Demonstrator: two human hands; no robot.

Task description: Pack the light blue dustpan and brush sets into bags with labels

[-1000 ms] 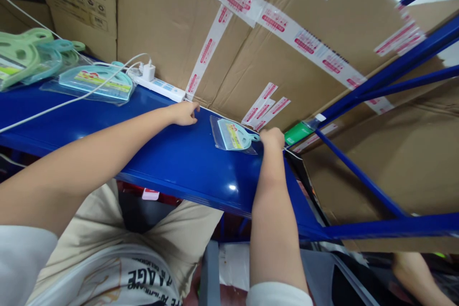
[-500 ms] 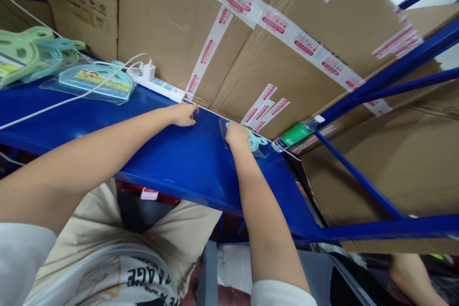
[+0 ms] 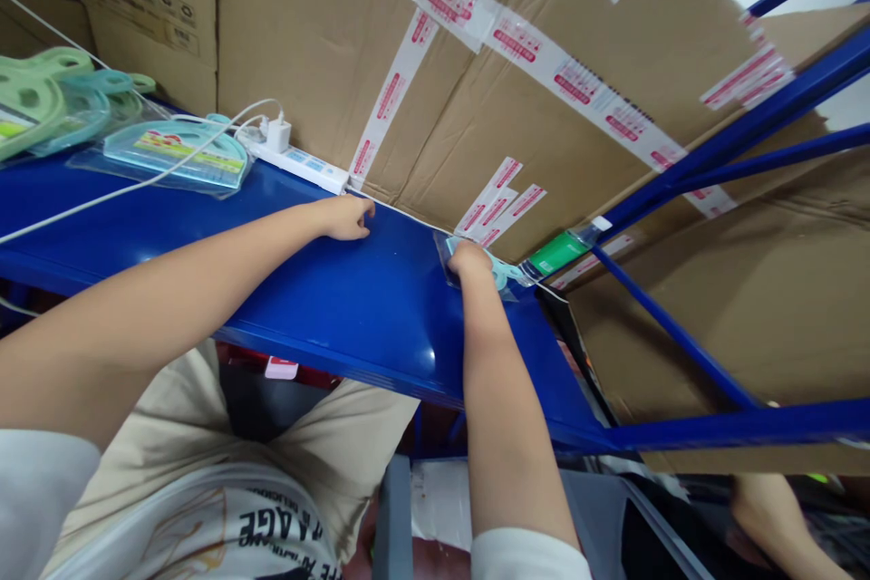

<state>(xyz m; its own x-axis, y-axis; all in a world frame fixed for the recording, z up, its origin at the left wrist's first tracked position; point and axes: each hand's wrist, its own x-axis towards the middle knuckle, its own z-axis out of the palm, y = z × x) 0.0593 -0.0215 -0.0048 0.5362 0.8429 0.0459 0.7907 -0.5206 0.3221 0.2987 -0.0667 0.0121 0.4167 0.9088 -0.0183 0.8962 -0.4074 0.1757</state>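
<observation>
My right hand (image 3: 471, 261) is closed over a light blue plastic dustpan (image 3: 501, 273) in a clear bag, flat at the back of the blue shelf (image 3: 353, 299). Its handle end points right, towards a green-labelled bottle (image 3: 561, 252); my hand covers much of the rest. Near the end of the white power strip (image 3: 305, 169), my left hand (image 3: 348, 217) hovers or rests over the shelf, holding nothing, with fingers loosely bent and apart. Further left lies another bagged light blue dustpan (image 3: 180, 154) with a yellow label.
Several green and blue bagged dustpans (image 3: 58, 100) are piled at the far left. A white cable (image 3: 136, 186) crosses the shelf there. Large taped cardboard (image 3: 305, 45) stands behind, and blue metal bars (image 3: 680, 349) rise at the right. Another person's arm (image 3: 778, 517) shows at lower right.
My right hand has slid a little to the right, and the bagged dustpan has moved with it, closer to the bottle. My left hand has stayed about where it was.
</observation>
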